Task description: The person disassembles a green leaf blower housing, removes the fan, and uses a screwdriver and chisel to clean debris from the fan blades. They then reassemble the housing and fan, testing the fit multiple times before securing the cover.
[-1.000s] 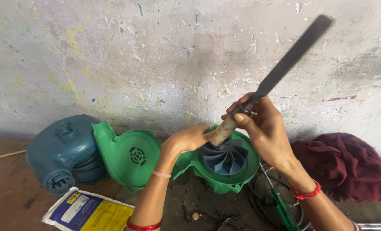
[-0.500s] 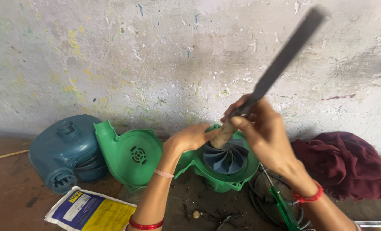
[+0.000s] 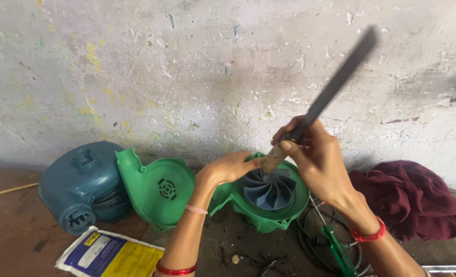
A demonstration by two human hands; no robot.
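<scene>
My right hand grips a long dark metal file near its wooden handle, blade pointing up and to the right. The handle end points down at the grey-blue fan wheel inside an open green blower housing. My left hand rests on the housing's near rim, fingertips touching the wooden handle. A separate green housing cover leans to the left.
A blue-grey blower sits at the left by the stained wall. A blue and yellow packet lies in front. A maroon cloth, black cable and a green-handled screwdriver are at the right.
The file's blade has swung slightly and blurs; both hands stay at the blower housing, with the handle still over the fan wheel.
</scene>
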